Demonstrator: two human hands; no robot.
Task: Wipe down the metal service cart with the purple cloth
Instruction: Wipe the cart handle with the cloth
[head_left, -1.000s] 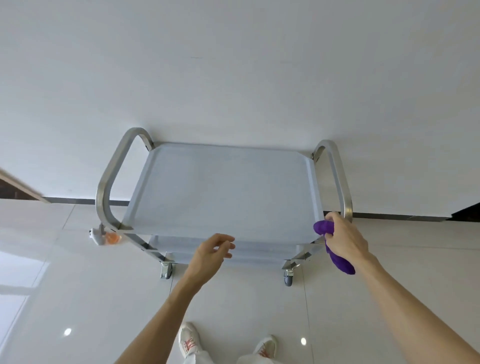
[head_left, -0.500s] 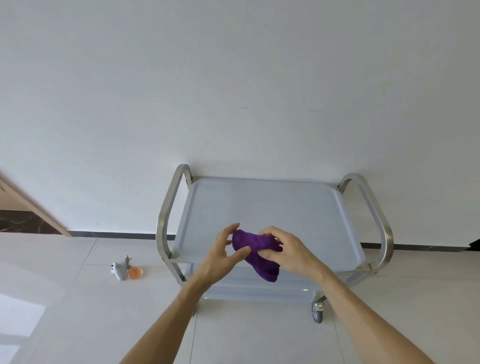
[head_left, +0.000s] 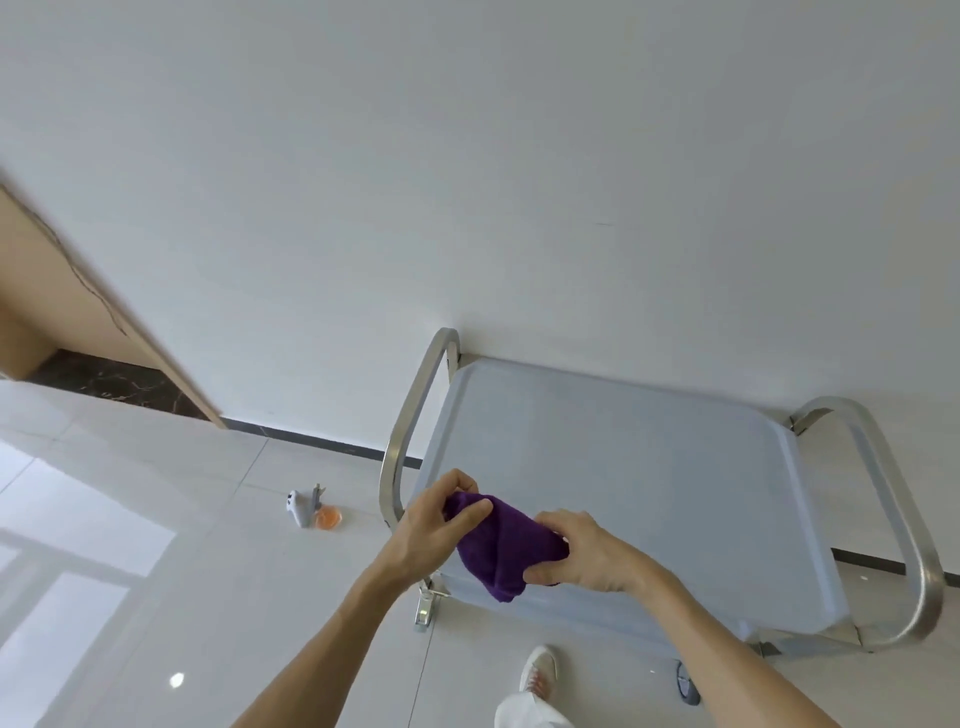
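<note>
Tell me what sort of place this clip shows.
Probably a bare indoor room or corridor: glossy tiled floor, plain white wall, and a metal service cart against it.

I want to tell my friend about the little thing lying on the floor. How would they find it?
Start at the metal cart by the white wall, then look down at the shiny floor tiles just beyond its left handle. There lies a small white-and-grey object with an orange round part, the only colourful thing on the floor.
</note>
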